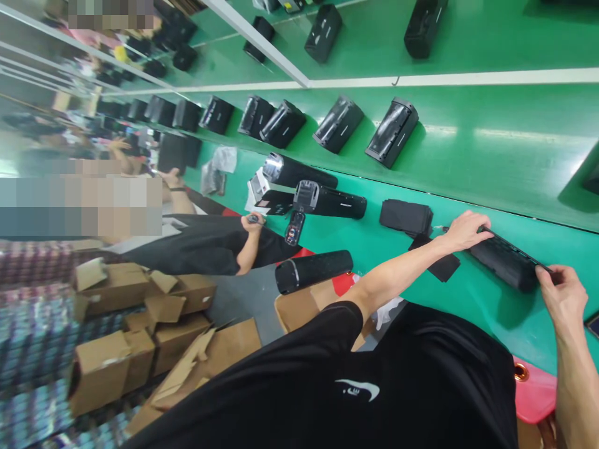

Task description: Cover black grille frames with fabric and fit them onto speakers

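Note:
A long black cylindrical speaker (503, 262) lies on the green conveyor belt (468, 156) in front of me. My left hand (465, 229) rests curled over its left end. My right hand (561, 294) grips its right end with fingers closed around it. Two black cloth pouches lie beside the left hand, a folded pouch (405, 216) and a flat pouch (438, 262). Another black speaker (312, 270) lies at the belt's near edge to the left.
A row of black speakers (392, 132) stands on the far belt. More speakers (334, 201) and a white box (258, 190) lie further left, where a seated co-worker's hand (253, 219) holds a small tool. Cardboard boxes (140, 330) are piled on the floor. A red stool (533, 393) stands at my right.

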A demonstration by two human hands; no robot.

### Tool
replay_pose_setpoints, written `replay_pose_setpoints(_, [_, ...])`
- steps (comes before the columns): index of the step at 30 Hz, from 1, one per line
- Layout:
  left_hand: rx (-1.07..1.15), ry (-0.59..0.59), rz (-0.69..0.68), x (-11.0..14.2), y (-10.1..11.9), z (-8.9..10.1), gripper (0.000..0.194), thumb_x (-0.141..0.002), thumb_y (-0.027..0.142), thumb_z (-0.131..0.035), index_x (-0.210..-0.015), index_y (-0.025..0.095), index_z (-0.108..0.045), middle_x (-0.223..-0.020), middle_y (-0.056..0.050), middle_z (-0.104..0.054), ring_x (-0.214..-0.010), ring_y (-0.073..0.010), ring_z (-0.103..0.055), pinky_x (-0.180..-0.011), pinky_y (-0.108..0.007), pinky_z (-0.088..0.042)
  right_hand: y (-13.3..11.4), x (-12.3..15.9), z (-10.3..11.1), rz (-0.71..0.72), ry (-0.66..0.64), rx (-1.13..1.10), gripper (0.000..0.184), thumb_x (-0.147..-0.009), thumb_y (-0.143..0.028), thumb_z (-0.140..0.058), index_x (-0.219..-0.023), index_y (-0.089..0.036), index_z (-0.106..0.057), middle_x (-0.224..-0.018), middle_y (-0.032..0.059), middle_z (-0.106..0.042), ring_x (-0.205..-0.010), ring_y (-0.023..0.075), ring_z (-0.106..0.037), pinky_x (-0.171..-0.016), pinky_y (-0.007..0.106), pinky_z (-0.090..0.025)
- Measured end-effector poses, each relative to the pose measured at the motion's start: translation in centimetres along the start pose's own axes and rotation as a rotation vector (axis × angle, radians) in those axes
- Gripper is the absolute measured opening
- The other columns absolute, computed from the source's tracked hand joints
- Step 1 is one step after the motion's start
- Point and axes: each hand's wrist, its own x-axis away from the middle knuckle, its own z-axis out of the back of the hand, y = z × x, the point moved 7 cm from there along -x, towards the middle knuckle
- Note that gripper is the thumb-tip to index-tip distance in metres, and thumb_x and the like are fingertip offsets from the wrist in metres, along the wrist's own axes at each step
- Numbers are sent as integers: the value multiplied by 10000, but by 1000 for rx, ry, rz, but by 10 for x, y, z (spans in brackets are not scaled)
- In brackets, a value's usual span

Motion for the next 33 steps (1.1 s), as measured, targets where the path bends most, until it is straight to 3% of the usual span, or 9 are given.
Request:
replay_pose_setpoints(5, [607, -97, 139, 29, 7, 13, 407, -850, 467, -775, -1127, 200, -638, -841, 45, -556, -699, -99, -522, -703, -255, -451, -10, 15, 8, -161, -140, -473, 676, -566, -687, -921, -948, -232, -598, -684, -30, -624, -573, 169, -556, -582, 326, -494])
replay_pose_setpoints(10, [902, -87, 152, 61, 21, 24, 458, -796, 405, -815, -1163, 183, -656, -764, 62, -499, -646, -81, -508, -605, -215, -424, -30, 39, 18, -193, -219, -665, 686, -479, -538, -1029, -943, -214, -641, -665, -57, -612, -502, 104, -524, -478, 222, -451])
replay_pose_setpoints(14, [1004, -26, 142, 78, 27, 28, 509, -756, 438, -865, -1145, 163, -684, -781, 44, -545, -640, -77, -521, -606, -218, -413, -36, 53, 27, -231, -175, -721, 628, -462, -492, -1044, -832, -207, -623, -634, -65, -585, -490, 76, -504, -467, 182, -430])
replay_pose_setpoints(21, [1121, 75, 172, 91, 25, 25, 503, -715, 411, -904, -1092, 141, -706, -930, -28, -660, -767, -110, -599, -670, -226, -434, -46, 71, 29, -232, -151, -750, 631, -441, -448, -1045, -854, -209, -632, -668, -69, -585, -542, 76, -507, -489, 175, -428])
replay_pose_setpoints(27, [1107, 95, 184, 100, 32, 28, 446, -751, 405, -870, -1053, 127, -695, -851, -2, -631, -704, -92, -549, -659, -230, -429, -47, 75, 29, -169, -94, -648, 584, -572, -530, -984, -870, -217, -591, -675, -81, -558, -512, 69, -451, -467, 196, -372])
replay_pose_setpoints(33, [1112, 81, 205, 104, 32, 26, 455, -775, 414, -847, -1094, 128, -693, -858, -4, -629, -731, -109, -564, -688, -251, -447, -45, 74, 28, -158, -71, -622, 608, -565, -559, -977, -874, -226, -573, -647, -85, -551, -482, 70, -408, -443, 203, -325])
